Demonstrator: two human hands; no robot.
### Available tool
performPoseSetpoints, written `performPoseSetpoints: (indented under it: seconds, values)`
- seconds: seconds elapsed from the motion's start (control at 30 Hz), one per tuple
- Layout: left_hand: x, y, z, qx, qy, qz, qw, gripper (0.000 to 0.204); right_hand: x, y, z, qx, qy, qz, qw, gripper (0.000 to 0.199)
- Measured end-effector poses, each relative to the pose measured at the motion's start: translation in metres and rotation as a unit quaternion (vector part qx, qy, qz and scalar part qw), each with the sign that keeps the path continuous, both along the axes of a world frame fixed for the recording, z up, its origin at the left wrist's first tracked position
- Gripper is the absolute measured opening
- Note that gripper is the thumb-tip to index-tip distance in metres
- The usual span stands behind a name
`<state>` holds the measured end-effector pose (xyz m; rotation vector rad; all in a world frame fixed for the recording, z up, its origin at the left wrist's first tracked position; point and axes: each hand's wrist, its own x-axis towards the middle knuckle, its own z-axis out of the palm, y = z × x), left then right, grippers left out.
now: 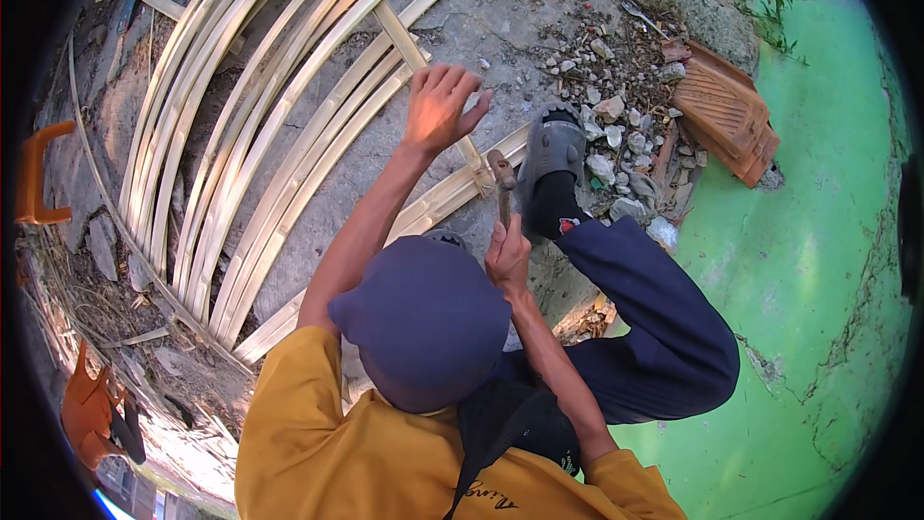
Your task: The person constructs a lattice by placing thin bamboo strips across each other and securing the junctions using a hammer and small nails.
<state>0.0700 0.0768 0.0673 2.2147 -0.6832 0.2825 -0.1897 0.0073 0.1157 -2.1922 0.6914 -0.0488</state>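
My right hand (507,255) grips the handle of a hammer (501,178), whose head hangs just above the spot where a bamboo cross slat (404,39) meets a lower slat (438,202). Farther up that cross slat is my left hand (438,106), fingers spread and empty; whether it touches the slat I cannot tell. Several long curved bamboo slats (250,135) lie side by side on the concrete and make a frame with the cross slats. My foot in a grey clog (553,144) stands on the slat end beside the hammer.
Stone rubble (626,135) and stacked clay roof tiles (727,116) lie to the right, next to a green painted floor (828,250). An orange plastic chair (34,173) stands at the left edge, with another orange object (91,414) and bamboo scraps (144,337) lower left.
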Motion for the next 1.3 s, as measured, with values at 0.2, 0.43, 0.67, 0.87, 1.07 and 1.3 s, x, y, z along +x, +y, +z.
performPoseSetpoints:
  seconds: [0.2, 0.43, 0.67, 0.87, 1.07, 1.3]
  values:
    - [0.02, -0.014, -0.051, 0.158, 0.055, -0.259, 0.951, 0.058, -0.015, 0.002, -0.014, -0.007, 0.121, 0.003, 0.993, 0.017]
    - [0.026, -0.006, -0.064, 0.224, 0.088, -0.238, 0.941, 0.056, 0.019, -0.002, 0.017, 0.025, 0.024, -0.002, 0.999, 0.019]
    - [0.03, -0.024, -0.06, 0.263, 0.097, -0.254, 0.926, 0.056, 0.003, -0.012, -0.017, -0.024, 0.058, 0.013, 0.998, 0.016]
    - [0.028, -0.013, -0.057, 0.248, 0.096, -0.251, 0.931, 0.055, 0.033, -0.003, 0.03, -0.002, -0.065, 0.008, 0.998, 0.015]
    - [0.023, -0.029, -0.056, 0.277, 0.096, -0.253, 0.922, 0.057, 0.001, -0.01, -0.016, -0.052, 0.135, 0.059, 0.988, 0.016]
    - [0.025, -0.017, -0.06, 0.236, 0.085, -0.234, 0.939, 0.057, 0.026, -0.003, 0.029, -0.014, -0.051, 0.042, 0.998, 0.016]
